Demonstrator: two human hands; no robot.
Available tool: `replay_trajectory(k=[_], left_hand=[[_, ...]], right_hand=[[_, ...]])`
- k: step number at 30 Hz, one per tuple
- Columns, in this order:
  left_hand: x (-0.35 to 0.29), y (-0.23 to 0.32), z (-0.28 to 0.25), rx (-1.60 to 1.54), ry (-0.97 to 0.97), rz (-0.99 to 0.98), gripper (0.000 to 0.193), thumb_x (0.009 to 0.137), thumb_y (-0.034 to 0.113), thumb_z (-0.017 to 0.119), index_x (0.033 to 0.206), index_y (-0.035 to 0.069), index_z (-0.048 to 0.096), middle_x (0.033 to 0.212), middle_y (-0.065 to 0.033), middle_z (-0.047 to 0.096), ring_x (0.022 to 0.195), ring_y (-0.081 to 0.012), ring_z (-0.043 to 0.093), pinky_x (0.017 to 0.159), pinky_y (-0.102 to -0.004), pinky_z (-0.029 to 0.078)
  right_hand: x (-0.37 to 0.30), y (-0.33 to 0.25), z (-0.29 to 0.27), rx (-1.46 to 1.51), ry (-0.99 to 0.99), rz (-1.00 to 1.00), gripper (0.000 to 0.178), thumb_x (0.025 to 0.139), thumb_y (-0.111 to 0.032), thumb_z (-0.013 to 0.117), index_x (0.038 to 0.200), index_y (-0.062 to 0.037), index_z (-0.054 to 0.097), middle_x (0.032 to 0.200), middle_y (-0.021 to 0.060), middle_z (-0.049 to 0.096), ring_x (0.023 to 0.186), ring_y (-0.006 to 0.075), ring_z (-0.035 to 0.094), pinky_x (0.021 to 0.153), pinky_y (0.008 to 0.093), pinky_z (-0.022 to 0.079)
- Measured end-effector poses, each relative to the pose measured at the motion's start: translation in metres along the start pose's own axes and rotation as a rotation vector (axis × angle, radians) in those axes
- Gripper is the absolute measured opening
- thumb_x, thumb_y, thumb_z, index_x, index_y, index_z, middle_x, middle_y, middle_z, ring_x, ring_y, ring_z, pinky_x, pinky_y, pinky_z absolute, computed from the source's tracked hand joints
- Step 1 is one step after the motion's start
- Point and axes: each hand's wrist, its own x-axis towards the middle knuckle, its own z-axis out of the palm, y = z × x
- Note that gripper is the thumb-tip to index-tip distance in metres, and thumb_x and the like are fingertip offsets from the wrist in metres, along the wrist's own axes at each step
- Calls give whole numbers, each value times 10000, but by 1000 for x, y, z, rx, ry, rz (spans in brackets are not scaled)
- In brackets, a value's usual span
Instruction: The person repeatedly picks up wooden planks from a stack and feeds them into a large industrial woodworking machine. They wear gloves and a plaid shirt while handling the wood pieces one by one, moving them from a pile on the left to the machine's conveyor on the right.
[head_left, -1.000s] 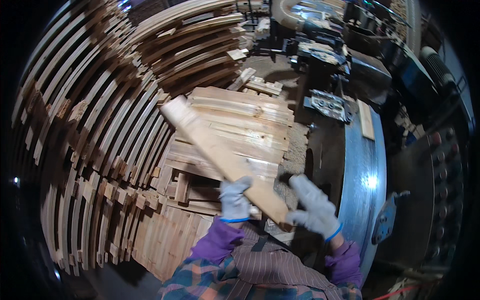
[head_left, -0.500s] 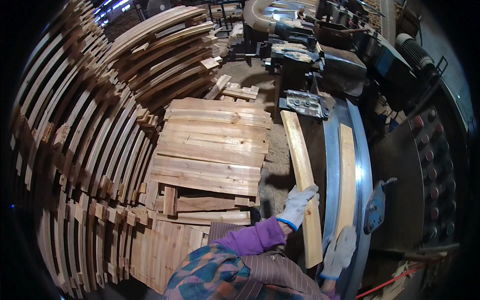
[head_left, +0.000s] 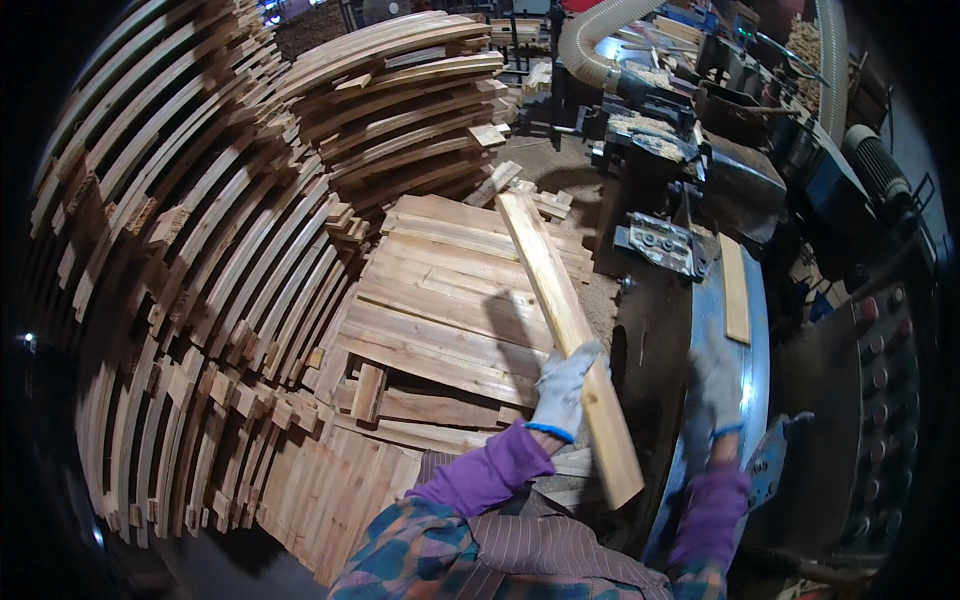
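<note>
My left hand [head_left: 562,392], in a whitish work glove, is closed round the lower half of a long wooden board [head_left: 548,270]. The board slants from upper left to lower right, raised over the wood stack. On the right, my gloved right hand [head_left: 718,390] is over the shiny metal machine bed [head_left: 756,385], its fingers smeared by motion. Beyond it a second, slightly curved wooden board [head_left: 735,295] lies along the bed, its near end apart from that hand. The far end of this board reaches beside the metal guide block [head_left: 660,243].
Flat boards [head_left: 440,290] are stacked left of the machine. Tall piles of curved wooden slats [head_left: 230,270] rise at the far left and back. A control panel with buttons [head_left: 878,400] stands at right. A ribbed hose [head_left: 590,60] and machinery with shavings are behind.
The bed board has slid away toward the machine, and my right hand has left its near end, moving forward. My left hand has carried its board leftward and up.
</note>
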Motion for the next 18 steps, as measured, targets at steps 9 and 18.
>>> replay_trajectory(k=[9, 18], left_hand=[[-48, -158, 7, 380, -300, 106, 304, 980, 287, 559, 1166, 49, 597, 884, -40, 635, 769, -87, 617, 607, -259, 524], [6, 51, -245, 135, 838, 93, 341, 876, 191, 685, 1171, 75, 557, 852, -110, 491, 668, -246, 514, 595, -412, 469]], right_hand=[[-298, -71, -12, -328, 28, 229, 776, 764, -229, 735, 1451, -22, 439, 1482, 251, 418, 1319, 403, 451, 1087, 430, 362], [-242, 14, 3, -959, 216, 152, 642, 890, -252, 615, 1473, -65, 422, 1508, 210, 399, 1329, 367, 433, 1104, 459, 330]])
